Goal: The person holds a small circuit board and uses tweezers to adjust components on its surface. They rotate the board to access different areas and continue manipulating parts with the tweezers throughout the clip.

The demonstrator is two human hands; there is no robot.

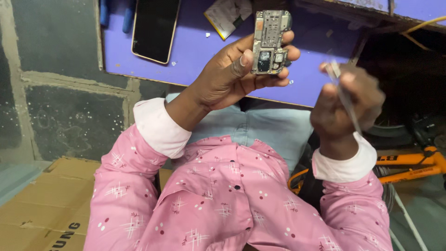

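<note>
Above a purple worktop (195, 60), the left hand (232, 74) grips a phone circuit board (270, 42); the right hand (346, 104) pinches tweezers (346, 95).

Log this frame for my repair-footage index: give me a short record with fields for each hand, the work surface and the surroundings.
left hand: holds a bare phone circuit board upright, thumb on its edge
right hand: grips thin metal tweezers, blurred, apart from the board
surface: purple table with a dark smartphone lying flat
clothing: pink patterned shirt
surroundings: cardboard box lower left; orange frame at right
</note>
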